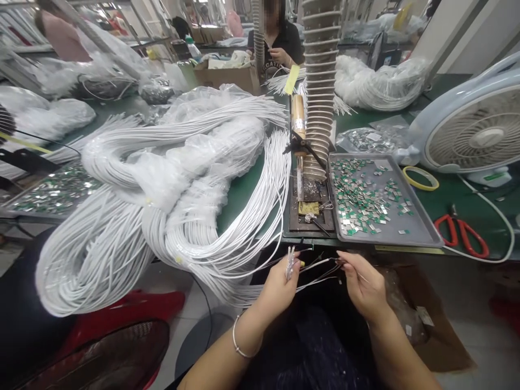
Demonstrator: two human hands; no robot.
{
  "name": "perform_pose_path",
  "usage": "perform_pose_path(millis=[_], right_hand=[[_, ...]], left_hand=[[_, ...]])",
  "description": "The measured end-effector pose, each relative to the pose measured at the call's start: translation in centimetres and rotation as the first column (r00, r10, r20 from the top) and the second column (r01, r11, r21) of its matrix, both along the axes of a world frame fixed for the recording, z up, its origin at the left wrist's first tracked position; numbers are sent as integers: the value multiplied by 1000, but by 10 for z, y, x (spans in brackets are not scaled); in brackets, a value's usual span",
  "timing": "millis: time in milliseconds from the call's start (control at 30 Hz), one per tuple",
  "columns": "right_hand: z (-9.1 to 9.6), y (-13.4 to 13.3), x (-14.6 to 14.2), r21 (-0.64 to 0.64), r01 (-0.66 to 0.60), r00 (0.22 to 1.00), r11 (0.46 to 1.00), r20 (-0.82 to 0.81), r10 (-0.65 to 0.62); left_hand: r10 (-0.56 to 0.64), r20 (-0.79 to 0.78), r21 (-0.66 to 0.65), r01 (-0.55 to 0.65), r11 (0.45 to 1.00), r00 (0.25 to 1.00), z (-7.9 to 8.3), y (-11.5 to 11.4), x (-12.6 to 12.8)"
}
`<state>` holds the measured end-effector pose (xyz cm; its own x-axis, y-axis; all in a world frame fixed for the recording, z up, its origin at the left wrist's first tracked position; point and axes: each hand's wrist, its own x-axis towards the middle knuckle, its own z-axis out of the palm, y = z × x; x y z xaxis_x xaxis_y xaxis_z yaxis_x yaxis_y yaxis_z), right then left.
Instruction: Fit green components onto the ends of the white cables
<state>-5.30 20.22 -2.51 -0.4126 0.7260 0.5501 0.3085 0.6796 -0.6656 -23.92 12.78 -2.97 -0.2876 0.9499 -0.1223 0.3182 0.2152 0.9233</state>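
Forearms point(223, 357): nearest the viewer, reaching forward on either side of dark clothing point(325, 352); a pale bracelet point(236, 338) rings the left wrist.
Left grip point(278, 287): closed, a cluster of silvery-white ends point(290, 264) standing up from the fingers.
Right grip point(365, 284): thumb and forefinger drawn together at the thin dark end of a white cable point(319, 264); the exact piece pinched is too small to tell.
White cable, position: spanning the gap between the two grips, just short of the surface point(244, 200).
White cable, handling: probably light, pliant and smooth enough to slip; its thin end looks fragile.
Point of hold: best on the white sheath just behind the end, sparing the fine wires.
Cable bundle point(93, 260): left of the left grip, sagging over the surface's edge; likely heavy as a mass and apt to drag.
Tray point(416, 230): beyond the right grip, bearing small green-and-silver boards point(357, 200).
Red-handled cutters point(471, 238): farther right of the right grip.
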Motion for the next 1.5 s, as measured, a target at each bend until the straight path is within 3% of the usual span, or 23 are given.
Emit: perform_pose_path(millis=[200,300,400,467,567,667,733,767,900,967,1133,1167,1200,1267,1367,1500], right_hand=[[-8,0,35,10,102,995,995,-2,-102],[-12,-5,48,-135,154,984,979,-70,-164],[-16,-11,56,-351,141,956,926,-194,-219],[-16,-14,57,-517,64,907,854,-326,-266],[-13,-15,53,-707,-203,766,677,-546,-341],[-10,-21,46,-747,-458,659,482,-649,-380],[-11,-29,42,-736,-539,653,410,-672,-348],[-12,-34,41,-725,-558,659,403,-683,-316],[-20,-56,40,-666,-547,693,507,-700,-171],[-26,-66,38,-646,-534,715,545,-689,-117],[-54,-66,19,-664,-522,803,536,-594,47],[-61,-59,12,-684,-476,848,553,-524,82],[-69,-50,6,-695,-377,908,613,-409,94],[-84,-27,-8,-674,-96,992,733,0,130],[-106,3,-25,-649,10,966,761,204,162],[-124,10,-40,-665,1,866,747,374,331]], left_hand=[[-26,-61,-47,23,999,998,-17,14,13],[-84,-61,-56,80,995,995,-14,22,20],[-230,-42,-56,228,972,972,-6,21,27],[-340,-27,-58,339,939,940,1,18,32],[-456,-50,-50,453,890,889,10,13,42],[-456,-65,-63,452,890,888,18,15,53],[-435,-36,-54,433,900,900,24,18,61],[-440,-17,-43,439,898,898,27,18,65],[-514,58,13,514,858,856,33,15,75],[-482,77,7,483,875,873,31,9,72],[-434,69,-52,438,897,898,11,-3,43],[-436,77,-44,440,897,897,7,-4,36],[-425,95,-37,430,902,900,3,-4,30],[-380,116,-41,387,921,918,-3,-3,20],[-348,142,-69,360,930,927,-8,-2,10],[-351,189,-61,367,928,917,-16,-1,-4]])
